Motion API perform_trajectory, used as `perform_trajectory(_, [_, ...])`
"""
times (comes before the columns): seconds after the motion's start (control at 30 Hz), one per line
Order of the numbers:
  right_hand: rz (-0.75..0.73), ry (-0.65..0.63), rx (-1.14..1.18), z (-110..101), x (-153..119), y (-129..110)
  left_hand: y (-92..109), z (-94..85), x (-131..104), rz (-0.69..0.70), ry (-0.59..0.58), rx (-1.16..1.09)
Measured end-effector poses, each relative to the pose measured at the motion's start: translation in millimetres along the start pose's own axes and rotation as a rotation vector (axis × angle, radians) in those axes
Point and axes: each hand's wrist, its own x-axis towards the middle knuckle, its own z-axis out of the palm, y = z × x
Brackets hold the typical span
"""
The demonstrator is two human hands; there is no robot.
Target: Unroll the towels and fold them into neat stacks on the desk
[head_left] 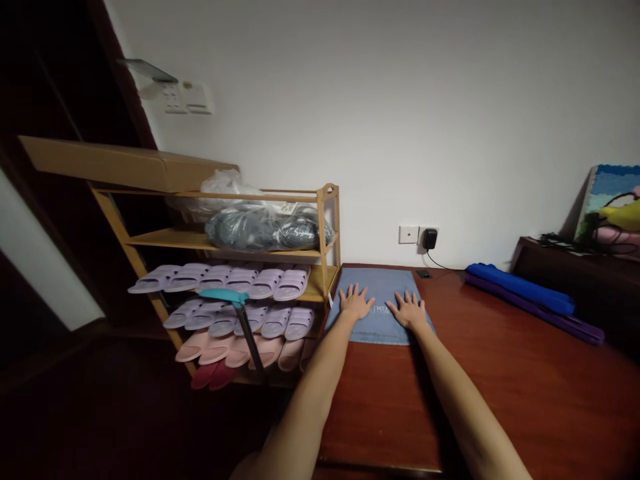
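Note:
A flat blue-grey cloth (383, 282) with pale lettering near its middle lies on the reddish-brown wooden table (380, 407), close to the wall. My left hand (357, 303) rests palm down on the cloth's left part, fingers spread. On the right part lies my right hand (409, 311), also palm down with the fingers apart. Some of the lettering shows between the two hands. Neither hand grips anything.
Folded blue (520, 287) and purple (540, 313) cloths lie at the table's right back. A wooden rack (323, 233) with several slippers, a bagged bundle (265, 227) and a cardboard box (125, 167) stands left. A black plug (429, 238) sits in the wall.

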Motion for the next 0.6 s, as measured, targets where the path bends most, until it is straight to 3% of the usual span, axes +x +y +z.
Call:
perform_trajectory(0.1, [-0.008, 0.036, -0.006, 0.2, -12.5, -1.4, 12.0, 3.9, -16.3, -0.03, 0.065, -0.008])
perform_trajectory(0.27, [-0.021, -0.036, 0.006, 8.3, -33.3, 0.2, 17.4, 16.4, -34.8, -0.019, -0.035, -0.068])
perform_trajectory(0.6, [-0.007, -0.061, 0.003, 3.5, -19.7, 2.9, 15.1, 13.9, -13.3, -0.05, -0.051, -0.081])
